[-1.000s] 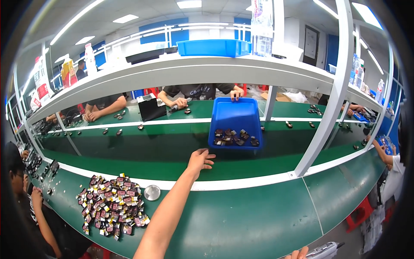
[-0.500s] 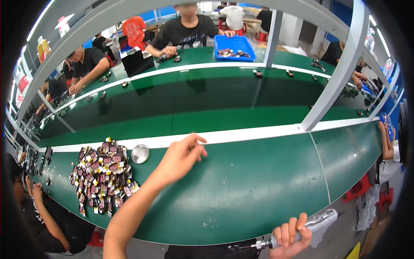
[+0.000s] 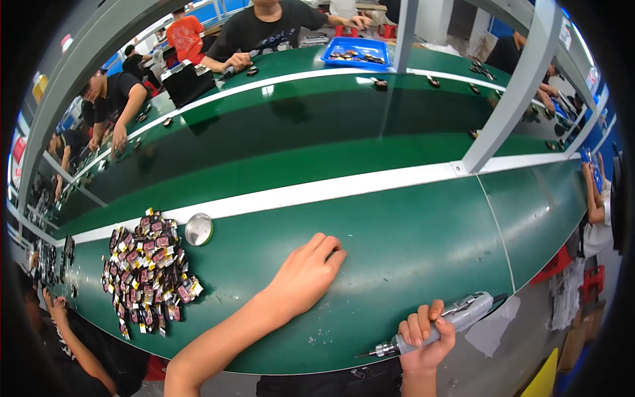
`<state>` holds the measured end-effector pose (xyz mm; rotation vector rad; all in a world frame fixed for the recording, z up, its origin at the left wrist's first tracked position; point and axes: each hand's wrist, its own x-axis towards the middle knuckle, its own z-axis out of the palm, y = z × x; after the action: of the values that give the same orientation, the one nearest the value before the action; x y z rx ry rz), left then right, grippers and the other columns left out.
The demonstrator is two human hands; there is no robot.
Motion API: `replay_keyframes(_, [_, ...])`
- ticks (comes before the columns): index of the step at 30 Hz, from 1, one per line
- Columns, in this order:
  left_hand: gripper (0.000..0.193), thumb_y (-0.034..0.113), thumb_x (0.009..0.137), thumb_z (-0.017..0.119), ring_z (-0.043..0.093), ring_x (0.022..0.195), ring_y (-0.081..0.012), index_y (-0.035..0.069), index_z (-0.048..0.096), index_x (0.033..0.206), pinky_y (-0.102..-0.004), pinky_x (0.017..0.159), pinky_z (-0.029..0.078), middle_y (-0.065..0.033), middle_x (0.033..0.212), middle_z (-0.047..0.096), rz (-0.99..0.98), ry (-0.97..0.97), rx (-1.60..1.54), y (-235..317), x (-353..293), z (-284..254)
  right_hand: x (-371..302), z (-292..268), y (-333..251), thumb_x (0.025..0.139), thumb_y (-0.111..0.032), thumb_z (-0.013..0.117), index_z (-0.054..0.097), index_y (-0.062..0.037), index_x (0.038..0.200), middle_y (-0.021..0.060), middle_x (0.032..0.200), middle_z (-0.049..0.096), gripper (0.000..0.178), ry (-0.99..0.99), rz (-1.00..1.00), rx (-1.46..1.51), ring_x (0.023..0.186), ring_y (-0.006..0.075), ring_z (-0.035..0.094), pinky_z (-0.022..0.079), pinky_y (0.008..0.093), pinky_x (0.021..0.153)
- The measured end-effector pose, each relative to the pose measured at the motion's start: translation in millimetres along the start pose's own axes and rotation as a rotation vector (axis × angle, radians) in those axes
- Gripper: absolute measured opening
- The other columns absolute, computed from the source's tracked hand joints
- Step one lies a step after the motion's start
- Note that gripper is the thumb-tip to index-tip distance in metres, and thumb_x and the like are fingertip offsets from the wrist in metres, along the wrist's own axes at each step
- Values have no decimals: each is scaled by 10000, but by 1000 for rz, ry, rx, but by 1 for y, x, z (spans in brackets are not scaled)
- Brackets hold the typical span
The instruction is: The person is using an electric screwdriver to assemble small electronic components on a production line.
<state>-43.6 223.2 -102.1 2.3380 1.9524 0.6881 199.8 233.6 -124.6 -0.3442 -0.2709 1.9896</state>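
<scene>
My right hand [image 3: 426,334] grips a grey electric screwdriver [image 3: 473,311] at the table's near edge, its bit pointing left and its cord end to the right. My left hand [image 3: 307,274] is palm down over the middle of the green table [image 3: 397,245], fingers bent and drawn together. Its fingertips are hidden, so anything in them cannot be seen. To its left lies a heap of small black modules [image 3: 149,264] with pink faces and white and yellow tabs. A round shallow metal tin [image 3: 199,229] sits behind the heap. Small white scraps [image 3: 321,337] lie near my left forearm.
A white rail [image 3: 297,194] and grey frame posts [image 3: 509,92] separate my table from a green conveyor belt [image 3: 258,119] carrying several small parts. Across it, a person [image 3: 264,30] works beside a blue tray [image 3: 357,53]. Other people sit at both sides.
My left hand has come down and nearer, away from the rail, its fingers now turned downward. My right hand has brought the screwdriver slightly up and left. The view has shifted.
</scene>
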Motion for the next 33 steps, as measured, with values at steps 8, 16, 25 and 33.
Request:
replay_keyframes(8, [225, -6, 683, 583, 545, 776, -253, -57, 590, 902, -336, 664, 501, -127, 855, 526, 195, -35, 223, 0, 9, 4, 7, -1, -2, 863, -126, 491, 462, -58, 869, 30, 603, 406, 74, -27, 37, -16, 494, 134, 423, 365, 291, 504])
replay_keyframes(16, [99, 5, 783, 568, 501, 719, -334, -6, 470, 794, -417, 630, 434, -152, 793, 489, -71, 48, -98, -14, 18, 11, 14, 0, 0, 863, -127, 484, 445, -61, 863, 26, 600, 404, 76, -67, 32, -12, 485, 134, 429, 378, 288, 504])
replay_keyframes(25, [104, -13, 751, 674, 582, 719, -285, 14, 624, 839, -367, 615, 478, -112, 783, 588, -79, 208, -260, -20, -3, 4, 8, -1, -3, 836, -141, 515, 506, -60, 856, 24, 595, 413, 84, -39, 76, -22, 490, 132, 422, 364, 294, 512])
replay_keyframes(33, [150, 5, 694, 737, 551, 655, -242, 19, 635, 803, -337, 552, 448, -80, 737, 580, 18, 236, -225, -21, -8, 4, 7, -2, -5, 832, -139, 501, 491, -69, 841, 18, 600, 404, 71, -10, 79, -20, 500, 133, 414, 370, 297, 531])
